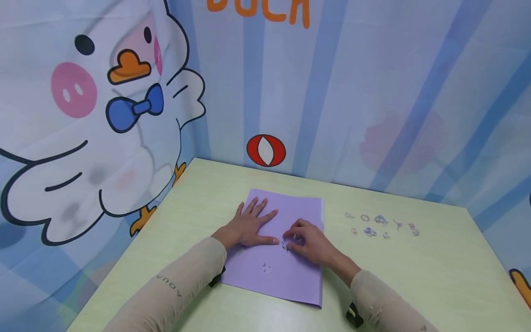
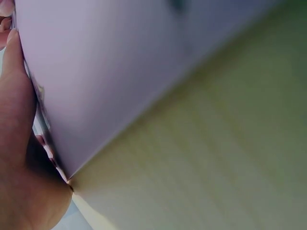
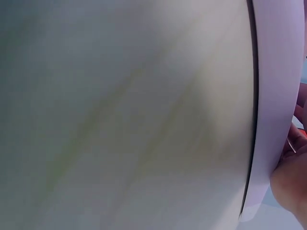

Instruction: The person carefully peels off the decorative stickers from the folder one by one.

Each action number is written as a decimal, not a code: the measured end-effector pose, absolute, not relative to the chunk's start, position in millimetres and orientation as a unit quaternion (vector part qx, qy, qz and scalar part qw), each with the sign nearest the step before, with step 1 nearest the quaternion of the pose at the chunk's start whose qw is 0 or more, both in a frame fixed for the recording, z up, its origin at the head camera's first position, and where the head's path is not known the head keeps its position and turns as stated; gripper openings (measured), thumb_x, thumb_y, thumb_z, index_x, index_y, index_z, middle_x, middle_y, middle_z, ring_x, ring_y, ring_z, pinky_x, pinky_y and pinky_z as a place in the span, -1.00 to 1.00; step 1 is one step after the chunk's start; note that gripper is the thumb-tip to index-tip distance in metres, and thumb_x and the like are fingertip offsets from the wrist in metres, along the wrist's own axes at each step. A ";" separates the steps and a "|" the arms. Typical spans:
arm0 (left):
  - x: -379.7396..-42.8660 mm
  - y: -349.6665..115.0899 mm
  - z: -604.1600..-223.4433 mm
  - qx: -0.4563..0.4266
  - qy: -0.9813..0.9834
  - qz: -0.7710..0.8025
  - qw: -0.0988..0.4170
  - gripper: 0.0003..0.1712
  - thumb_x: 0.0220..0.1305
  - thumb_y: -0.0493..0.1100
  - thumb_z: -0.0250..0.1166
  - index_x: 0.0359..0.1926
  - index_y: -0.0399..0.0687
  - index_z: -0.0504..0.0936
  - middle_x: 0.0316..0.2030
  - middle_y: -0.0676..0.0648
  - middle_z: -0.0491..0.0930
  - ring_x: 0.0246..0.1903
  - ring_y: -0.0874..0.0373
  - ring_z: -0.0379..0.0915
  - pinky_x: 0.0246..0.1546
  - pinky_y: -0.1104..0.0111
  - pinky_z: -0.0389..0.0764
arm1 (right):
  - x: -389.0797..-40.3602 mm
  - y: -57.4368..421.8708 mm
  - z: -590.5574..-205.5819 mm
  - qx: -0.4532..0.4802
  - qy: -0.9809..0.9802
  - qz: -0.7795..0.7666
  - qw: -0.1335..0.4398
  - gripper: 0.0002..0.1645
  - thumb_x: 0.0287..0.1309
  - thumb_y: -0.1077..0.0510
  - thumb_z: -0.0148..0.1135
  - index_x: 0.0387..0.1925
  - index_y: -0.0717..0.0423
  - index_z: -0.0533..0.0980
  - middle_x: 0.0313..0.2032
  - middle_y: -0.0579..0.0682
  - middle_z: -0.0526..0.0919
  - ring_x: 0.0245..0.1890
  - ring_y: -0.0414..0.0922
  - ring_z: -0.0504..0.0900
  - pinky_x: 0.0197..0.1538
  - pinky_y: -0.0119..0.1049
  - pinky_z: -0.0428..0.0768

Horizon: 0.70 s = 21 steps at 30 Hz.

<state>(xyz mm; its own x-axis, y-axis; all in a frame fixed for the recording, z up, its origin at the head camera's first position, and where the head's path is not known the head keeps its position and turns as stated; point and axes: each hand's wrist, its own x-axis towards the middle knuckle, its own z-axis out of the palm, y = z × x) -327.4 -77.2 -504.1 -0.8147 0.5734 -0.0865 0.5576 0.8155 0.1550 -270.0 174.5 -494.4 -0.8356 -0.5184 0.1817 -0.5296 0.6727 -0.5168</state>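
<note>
A purple paper booklet (image 1: 296, 281) lies on the table. My left hand (image 1: 250, 227) rests on its left half, fingers spread, the thumb pointing at the right hand. In the left wrist view the same hand (image 2: 17, 139) shows at the left edge, along the purple paper. With curled fingers and thumb, my right hand (image 1: 309, 242) pinches a small sticker-like piece (image 1: 284, 244) with a dark print, close over the booklet's middle. Only part of the right hand (image 3: 292, 177) shows in the right wrist view. Small dark printed marks (image 1: 266, 267) sit lower on the booklet.
Right of the booklet, several small printed sticker-like pieces (image 1: 380, 220) lie in two loose rows on the pale table (image 1: 415, 276). A cloth backdrop (image 1: 348, 115) with a duck print rises behind the table's far edge and along its left side.
</note>
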 end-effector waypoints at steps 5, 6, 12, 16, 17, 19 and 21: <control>-327.2 -77.7 -506.2 0.297 0.950 0.065 0.067 0.14 0.27 0.71 0.03 0.71 0.38 0.03 0.72 -0.12 -0.21 0.67 -0.24 -0.42 0.53 -0.35 -0.20 | -270.1 174.1 -496.2 0.288 -0.914 0.287 0.007 -0.77 0.30 0.19 0.48 -0.02 0.08 0.77 -0.09 -0.05 0.62 -0.08 -0.08 0.59 0.01 -0.11 0.58; -327.4 -77.8 -507.0 0.297 0.951 0.063 0.066 0.14 0.27 0.71 0.03 0.71 0.39 0.03 0.72 -0.12 -0.21 0.67 -0.24 -0.41 0.53 -0.35 -0.19 | -270.3 173.9 -496.4 0.287 -0.914 0.286 0.005 -0.77 0.30 0.19 0.48 -0.02 0.08 0.77 -0.09 -0.05 0.62 -0.08 -0.09 0.58 0.01 -0.12 0.58; -329.1 -77.3 -508.5 0.294 0.952 0.054 0.062 0.14 0.26 0.72 0.01 0.71 0.41 0.01 0.72 -0.11 -0.22 0.67 -0.23 -0.43 0.53 -0.34 -0.21 | -270.9 173.2 -497.0 0.293 -0.912 0.285 0.016 -0.77 0.28 0.20 0.49 -0.04 0.08 0.76 -0.10 -0.05 0.63 -0.10 -0.08 0.59 -0.01 -0.12 0.58; -329.2 -76.9 -507.6 0.296 0.951 0.057 0.065 0.14 0.26 0.72 0.01 0.71 0.40 0.01 0.72 -0.12 -0.22 0.67 -0.23 -0.43 0.53 -0.34 -0.21 | -270.7 173.1 -496.9 0.297 -0.911 0.286 0.018 -0.79 0.29 0.21 0.47 -0.05 0.09 0.76 -0.11 -0.04 0.63 -0.12 -0.07 0.58 -0.02 -0.14 0.58; -329.1 -77.0 -507.5 0.296 0.951 0.058 0.065 0.14 0.26 0.72 0.01 0.71 0.39 0.01 0.72 -0.12 -0.21 0.67 -0.24 -0.43 0.53 -0.34 -0.21 | -270.6 173.1 -496.9 0.297 -0.911 0.287 0.018 -0.79 0.29 0.22 0.47 -0.05 0.09 0.76 -0.11 -0.04 0.62 -0.12 -0.07 0.58 -0.03 -0.14 0.58; -328.7 -76.9 -506.7 0.297 0.951 0.059 0.065 0.14 0.26 0.72 0.01 0.71 0.39 0.01 0.72 -0.12 -0.22 0.67 -0.24 -0.43 0.53 -0.34 -0.21 | -270.6 173.3 -496.9 0.297 -0.911 0.286 0.019 -0.80 0.29 0.22 0.47 -0.06 0.09 0.76 -0.12 -0.04 0.63 -0.13 -0.07 0.58 -0.03 -0.15 0.58; -328.4 -76.8 -506.1 0.298 0.951 0.059 0.063 0.14 0.27 0.71 0.02 0.71 0.39 0.01 0.72 -0.12 -0.22 0.67 -0.24 -0.43 0.53 -0.34 -0.21 | -270.9 173.0 -496.7 0.297 -0.911 0.287 0.019 -0.80 0.28 0.22 0.47 -0.06 0.09 0.76 -0.12 -0.04 0.63 -0.13 -0.07 0.59 -0.03 -0.15 0.58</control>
